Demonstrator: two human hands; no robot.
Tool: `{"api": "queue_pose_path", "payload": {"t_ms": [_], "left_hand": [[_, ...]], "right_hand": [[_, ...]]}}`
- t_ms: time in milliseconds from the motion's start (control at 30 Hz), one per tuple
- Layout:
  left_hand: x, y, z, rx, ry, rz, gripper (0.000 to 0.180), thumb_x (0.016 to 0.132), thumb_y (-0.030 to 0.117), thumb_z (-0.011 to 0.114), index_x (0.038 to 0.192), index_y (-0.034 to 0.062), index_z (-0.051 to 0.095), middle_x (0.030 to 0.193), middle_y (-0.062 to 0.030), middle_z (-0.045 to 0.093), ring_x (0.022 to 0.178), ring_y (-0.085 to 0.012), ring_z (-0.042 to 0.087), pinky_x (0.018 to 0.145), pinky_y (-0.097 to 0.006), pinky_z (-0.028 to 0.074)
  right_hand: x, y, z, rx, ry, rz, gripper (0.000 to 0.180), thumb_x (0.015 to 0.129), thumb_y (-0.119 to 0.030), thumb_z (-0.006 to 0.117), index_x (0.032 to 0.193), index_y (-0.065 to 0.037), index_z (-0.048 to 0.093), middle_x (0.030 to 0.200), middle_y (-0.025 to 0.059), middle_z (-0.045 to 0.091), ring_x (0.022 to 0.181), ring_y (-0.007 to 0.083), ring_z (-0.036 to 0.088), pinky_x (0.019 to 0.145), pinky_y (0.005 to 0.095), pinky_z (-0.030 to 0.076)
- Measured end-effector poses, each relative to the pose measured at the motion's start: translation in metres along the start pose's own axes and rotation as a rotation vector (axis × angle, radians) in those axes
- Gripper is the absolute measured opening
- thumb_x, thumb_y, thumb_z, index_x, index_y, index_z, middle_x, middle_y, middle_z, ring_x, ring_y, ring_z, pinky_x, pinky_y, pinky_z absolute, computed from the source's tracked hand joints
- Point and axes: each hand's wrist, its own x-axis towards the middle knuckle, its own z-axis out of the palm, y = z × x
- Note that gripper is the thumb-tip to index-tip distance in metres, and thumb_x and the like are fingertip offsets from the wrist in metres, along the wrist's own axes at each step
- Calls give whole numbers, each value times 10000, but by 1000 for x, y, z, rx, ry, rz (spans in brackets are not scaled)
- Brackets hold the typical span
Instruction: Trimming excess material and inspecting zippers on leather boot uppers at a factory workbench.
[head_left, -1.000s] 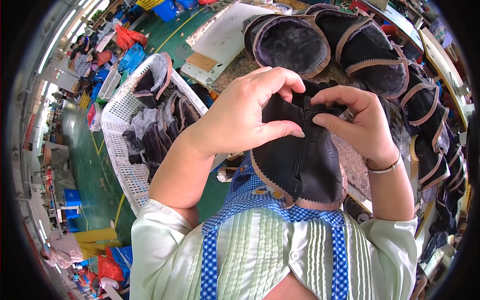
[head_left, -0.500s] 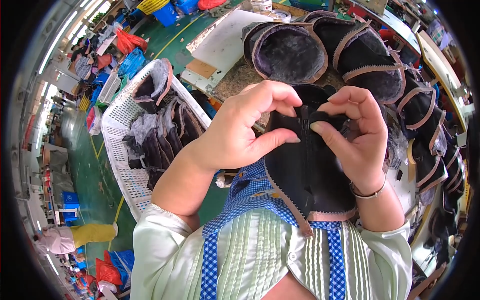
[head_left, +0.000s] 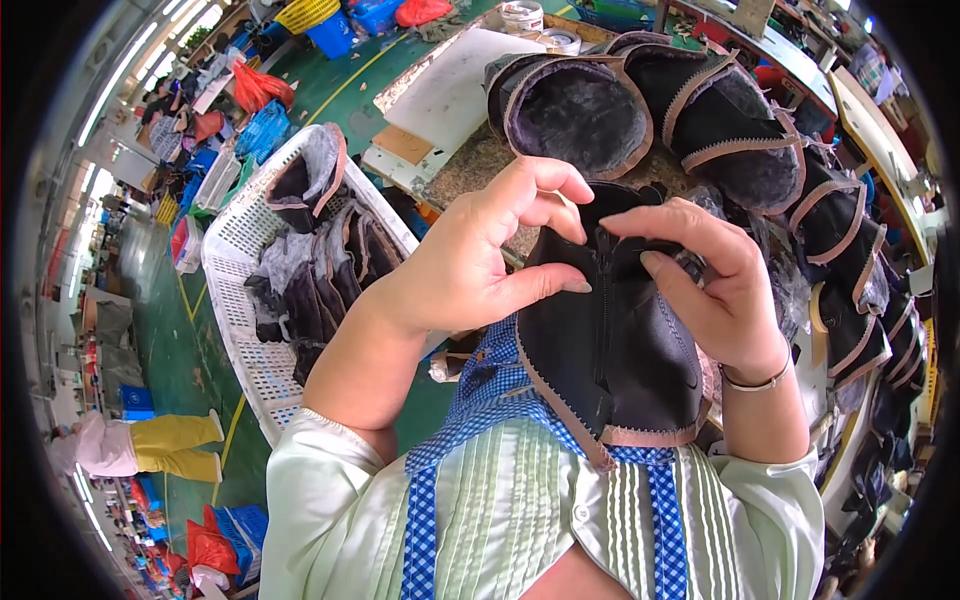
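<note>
In the middle of the frame the person holds a black boot upper (head_left: 610, 350) upright in front of the chest, its lower trimmed edge lying over the blue checked apron (head_left: 470, 420). The left hand (head_left: 480, 260) grips the upper from the left side: the thumb presses on the dark material and the other fingers curl over its top edge. The right hand (head_left: 710, 290) grips it from the right side, with the fingers bent and closed on the top near the zipper (head_left: 606, 300) (a thin bracelet sits on this wrist). Both hands are therefore clamped on the same piece, close to each other but not touching.

Behind the hands, in the upper right of the frame, a row of similar dark fur-lined uppers (head_left: 700, 110) lies on the worktable (head_left: 470, 170). At the left of the frame a white plastic basket (head_left: 235, 330) stands on the green floor and holds more dark pieces.
</note>
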Motion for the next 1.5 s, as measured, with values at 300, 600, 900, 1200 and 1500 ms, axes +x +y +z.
{"api": "queue_pose_path", "payload": {"t_ms": [300, 600, 900, 1200, 1500], "left_hand": [[2, 4, -2, 32, -23, -21, 595, 713, -29, 771, 1213, 0, 450, 923, -39, 630, 948, -137, 576, 894, -300, 440], [3, -4, -2, -14, 20, -82, 468, 735, -49, 744, 1146, 6, 527, 973, -33, 620, 954, -121, 584, 889, -278, 446], [-35, -28, 17, 449, 866, 75, 257, 781, 0, 762, 960, -4, 578, 860, -52, 610, 752, -112, 560, 703, -222, 452], [-67, 0, 34, 98, -410, -423, 279, 799, 115, 747, 1033, 38, 615, 770, -64, 708, 701, -176, 703, 632, -281, 542], [62, -48, 14, 401, -334, -93, 218, 962, 180, 507, 1014, -1, 615, 828, -109, 675, 761, -225, 654, 698, -333, 500]], "right_hand": [[-7, 9, -11, 11, -128, -53, 327, 757, 102, 560, 1045, -16, 663, 908, 98, 649, 894, 213, 628, 802, 312, 492], [-5, 18, -4, 127, 74, -82, 345, 783, 129, 573, 1088, -12, 652, 1088, 103, 618, 1063, 190, 574, 910, 309, 441], [-62, 69, 6, 529, 568, 403, 454, 955, -259, 555, 1320, -7, 464, 1262, 122, 572, 1203, 234, 532, 1018, 393, 411], [-67, 99, 50, 1032, 489, 591, 201, 907, -2, 608, 1107, -17, 616, 956, 13, 659, 875, 80, 611, 826, 226, 486], [-86, 96, 51, 1117, 251, 563, 203, 845, 76, 634, 1025, -16, 642, 1011, 27, 634, 918, 89, 597, 848, 225, 467]]}}
